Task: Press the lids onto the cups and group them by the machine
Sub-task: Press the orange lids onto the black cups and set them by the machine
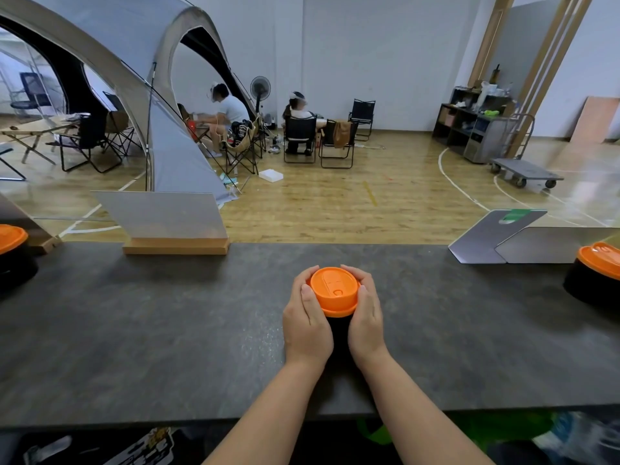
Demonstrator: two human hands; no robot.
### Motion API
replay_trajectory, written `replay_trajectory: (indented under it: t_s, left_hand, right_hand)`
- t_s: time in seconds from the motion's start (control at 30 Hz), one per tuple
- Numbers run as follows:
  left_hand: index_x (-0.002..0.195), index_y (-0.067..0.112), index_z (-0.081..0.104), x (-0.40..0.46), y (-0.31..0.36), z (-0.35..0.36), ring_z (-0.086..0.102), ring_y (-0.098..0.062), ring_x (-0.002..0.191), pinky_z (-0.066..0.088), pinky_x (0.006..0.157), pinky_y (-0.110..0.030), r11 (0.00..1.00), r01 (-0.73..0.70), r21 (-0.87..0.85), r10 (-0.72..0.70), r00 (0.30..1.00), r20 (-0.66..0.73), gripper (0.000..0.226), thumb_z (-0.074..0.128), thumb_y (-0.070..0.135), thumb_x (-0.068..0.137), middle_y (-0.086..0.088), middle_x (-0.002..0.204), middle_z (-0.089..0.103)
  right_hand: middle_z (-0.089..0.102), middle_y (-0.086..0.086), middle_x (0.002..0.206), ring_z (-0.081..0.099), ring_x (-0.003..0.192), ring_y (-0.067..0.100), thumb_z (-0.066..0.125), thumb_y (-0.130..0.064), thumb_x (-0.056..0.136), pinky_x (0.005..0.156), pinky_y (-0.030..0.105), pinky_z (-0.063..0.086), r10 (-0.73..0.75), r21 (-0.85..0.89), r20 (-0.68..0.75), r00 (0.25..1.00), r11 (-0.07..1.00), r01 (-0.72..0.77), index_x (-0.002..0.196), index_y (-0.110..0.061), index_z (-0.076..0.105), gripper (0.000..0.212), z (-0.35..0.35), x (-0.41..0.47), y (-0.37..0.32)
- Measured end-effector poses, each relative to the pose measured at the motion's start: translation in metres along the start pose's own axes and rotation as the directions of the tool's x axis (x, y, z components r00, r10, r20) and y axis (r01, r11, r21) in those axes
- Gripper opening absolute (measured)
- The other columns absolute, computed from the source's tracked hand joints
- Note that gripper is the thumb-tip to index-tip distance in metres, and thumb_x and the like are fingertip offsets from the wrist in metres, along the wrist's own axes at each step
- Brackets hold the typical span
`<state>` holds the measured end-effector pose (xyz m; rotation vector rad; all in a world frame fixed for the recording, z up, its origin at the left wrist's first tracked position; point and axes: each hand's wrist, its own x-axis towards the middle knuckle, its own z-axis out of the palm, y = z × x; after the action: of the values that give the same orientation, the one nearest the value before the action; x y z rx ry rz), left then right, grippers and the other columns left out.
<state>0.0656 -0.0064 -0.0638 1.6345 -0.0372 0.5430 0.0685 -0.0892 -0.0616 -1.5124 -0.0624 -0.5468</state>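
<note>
A black cup (339, 333) with an orange lid (334, 290) stands upright in the middle of the dark counter (167, 330). My left hand (307, 322) and my right hand (366, 317) wrap around it from both sides, fingers curled at the lid's rim. Most of the cup's body is hidden between my palms. Another lidded black cup (10, 253) sits at the far left edge, cut off by the frame. A third lidded cup (595, 273) sits at the far right.
An upright sign in a wooden base (174, 226) stands at the counter's back left. Two grey metal stands (503, 239) sit at the back right. Beyond the counter lie a wooden floor, a tent, folding chairs and seated people.
</note>
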Motion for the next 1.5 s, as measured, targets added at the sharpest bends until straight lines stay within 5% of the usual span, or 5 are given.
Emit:
replay_trajectory:
  t_s: [0.33, 0.47, 0.6, 1.27, 1.5]
  left_hand:
    - [0.134, 0.027, 0.047, 0.001, 0.005, -0.003, 0.060, 0.001, 0.096, 0.043, 0.077, -0.010, 0.998, 0.066, -0.009, -0.066, 0.997, -0.035, 0.048, 0.020, 0.048, 0.100, 0.015, 0.103, 0.060]
    - [0.127, 0.031, 0.051, 0.000, 0.010, -0.004, 0.055, 0.020, 0.095, 0.038, 0.077, 0.000, 0.997, 0.061, -0.039, -0.061, 0.998, -0.007, 0.041, 0.021, 0.044, 0.103, 0.024, 0.104, 0.057]
    - [0.140, 0.032, 0.040, -0.002, 0.008, -0.002, 0.060, 0.005, 0.076, 0.042, 0.067, -0.007, 0.999, 0.046, -0.027, -0.046, 0.999, 0.013, 0.047, 0.023, 0.043, 0.098, 0.010, 0.085, 0.061]
    - [0.117, 0.039, 0.054, 0.003, -0.002, 0.000, 0.057, 0.010, 0.104, 0.045, 0.085, -0.009, 0.999, 0.029, -0.023, -0.029, 0.999, 0.015, 0.036, 0.023, 0.038, 0.098, 0.021, 0.112, 0.061]
    - [0.114, 0.043, 0.055, 0.000, 0.004, -0.007, 0.056, 0.009, 0.105, 0.044, 0.093, -0.016, 0.999, 0.051, -0.009, -0.052, 0.999, -0.009, 0.035, 0.025, 0.046, 0.096, 0.020, 0.112, 0.061]
  right_hand:
    - [0.061, -0.003, 0.105, 0.060, 0.090, -0.002, 0.032, -0.024, 0.092, 0.078, 0.012, 0.045, 0.004, 0.025, 0.006, 1.000, 1.000, -0.004, 0.111, -0.018, 0.055, 0.030, 0.000, 0.000, 0.000]
    - [0.061, -0.011, 0.098, 0.059, 0.084, 0.002, 0.033, -0.027, 0.092, 0.074, 0.020, 0.047, 0.032, 0.020, 0.005, 0.999, 0.999, -0.032, 0.109, -0.026, 0.048, 0.023, -0.002, 0.001, 0.004]
    - [0.060, -0.016, 0.104, 0.058, 0.088, -0.004, 0.029, -0.024, 0.093, 0.076, 0.013, 0.046, 0.005, -0.003, 0.036, 0.999, 1.000, -0.005, 0.121, -0.019, 0.047, 0.034, -0.002, -0.002, 0.001]
    - [0.059, -0.009, 0.114, 0.058, 0.101, 0.000, 0.028, -0.029, 0.095, 0.084, 0.013, 0.045, 0.010, -0.014, 0.033, 0.999, 1.000, -0.010, 0.118, -0.024, 0.052, 0.033, 0.000, -0.006, 0.004]
    - [0.063, 0.002, 0.094, 0.059, 0.086, 0.014, 0.040, -0.046, 0.095, 0.078, 0.030, 0.047, 0.066, 0.053, -0.182, 0.981, 0.997, -0.057, 0.099, -0.028, 0.057, 0.024, -0.010, -0.006, -0.006]
